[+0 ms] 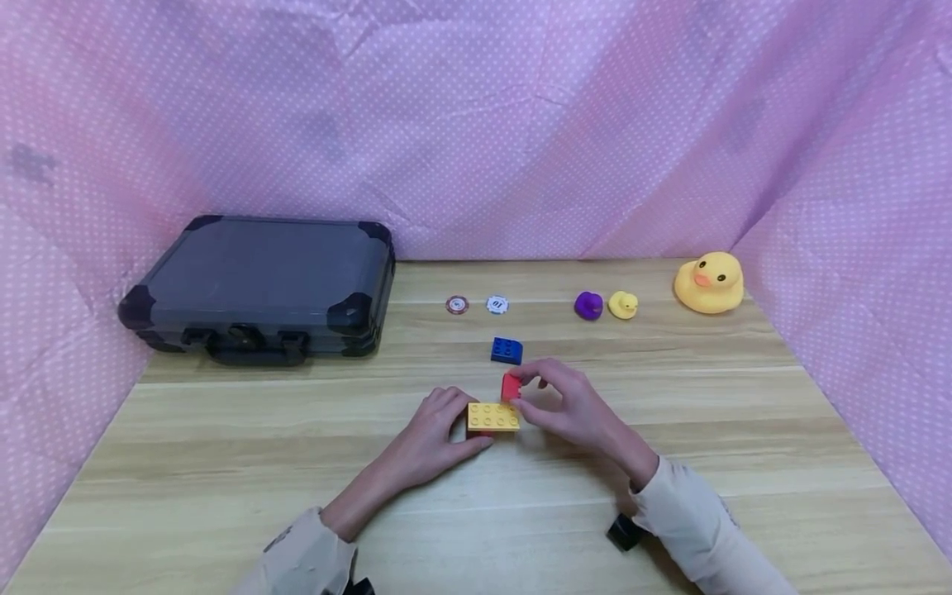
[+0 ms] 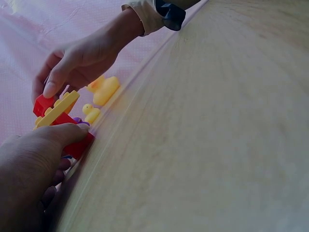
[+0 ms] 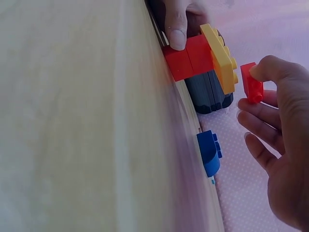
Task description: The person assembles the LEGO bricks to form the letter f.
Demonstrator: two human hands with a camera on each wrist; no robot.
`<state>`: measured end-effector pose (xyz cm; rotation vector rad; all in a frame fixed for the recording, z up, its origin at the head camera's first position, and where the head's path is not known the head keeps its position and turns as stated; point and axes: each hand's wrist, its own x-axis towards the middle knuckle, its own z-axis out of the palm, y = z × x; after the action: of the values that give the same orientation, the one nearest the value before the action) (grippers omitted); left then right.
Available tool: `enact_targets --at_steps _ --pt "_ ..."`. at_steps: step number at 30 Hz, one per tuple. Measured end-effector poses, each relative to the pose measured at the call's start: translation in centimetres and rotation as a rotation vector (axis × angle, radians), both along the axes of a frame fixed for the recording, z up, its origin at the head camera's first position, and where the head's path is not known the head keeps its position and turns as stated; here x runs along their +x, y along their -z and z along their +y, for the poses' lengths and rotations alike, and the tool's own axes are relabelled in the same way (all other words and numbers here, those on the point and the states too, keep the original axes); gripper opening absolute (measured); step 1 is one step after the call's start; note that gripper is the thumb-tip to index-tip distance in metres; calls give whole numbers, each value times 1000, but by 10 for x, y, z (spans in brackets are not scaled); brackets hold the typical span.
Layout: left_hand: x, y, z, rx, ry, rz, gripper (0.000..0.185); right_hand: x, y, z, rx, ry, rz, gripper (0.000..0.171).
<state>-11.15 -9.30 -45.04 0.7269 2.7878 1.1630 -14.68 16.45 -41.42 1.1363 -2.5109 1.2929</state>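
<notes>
While the left hand [image 1: 431, 434] grips the brick stack at its near-left side, thumb curled onto the lower red brick [image 3: 188, 59], the right hand [image 1: 568, 409] pinches a small red brick [image 1: 511, 386] between thumb and fingertips, its other fingers loosely fanned. That small brick hangs just beyond the far-right corner of the yellow plate [image 1: 493, 416], not touching it in the right wrist view. The yellow plate sits on top of the lower red brick, roughly mid-table [image 1: 669, 463], and in both wrist views it looks lifted off the wood, though I cannot tell for sure.

Risks, as I judge them: the small brick is held by a thin pinch at its edges, so it could twist or pop out if pushed down off-square onto the studs. The plate overhangs its red base, so pressure at the far-right corner could lever the plate off or tip the stack out of the left hand's hold. Misaligned studs would mean a half-seated brick.

Beyond the yellow plate lies a blue brick [image 1: 506, 349], near enough to get knocked by the right hand's knuckles. Farther back from the plate sit two chips [image 1: 477, 305], a purple duck [image 1: 588, 305], a small yellow duck [image 1: 623, 304] and a big yellow duck [image 1: 710, 283]; far left of the plate is a dark case [image 1: 260, 285].
</notes>
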Motion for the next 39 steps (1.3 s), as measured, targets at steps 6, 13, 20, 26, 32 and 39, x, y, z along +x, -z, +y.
enact_targets --at_steps 6,13,20,26,32,39 --pt "0 0 0 2 -4 6 37 2 2 -2 -39 -55 86 39" --pt "-1 1 1 0 -9 17 36 5 2 -5 -43 -80 126 42" --pt "-1 1 0 -1 -4 12 36 10 -1 -9 6 -86 143 41" --pt "0 0 0 -4 -8 -2 38 12 2 -12 34 -84 190 40" --pt "-1 -1 1 -14 -9 -7 39 14 1 -15 45 -91 198 42" --pt "-1 1 1 -4 -3 28 36 14 2 -19 40 -101 167 45"
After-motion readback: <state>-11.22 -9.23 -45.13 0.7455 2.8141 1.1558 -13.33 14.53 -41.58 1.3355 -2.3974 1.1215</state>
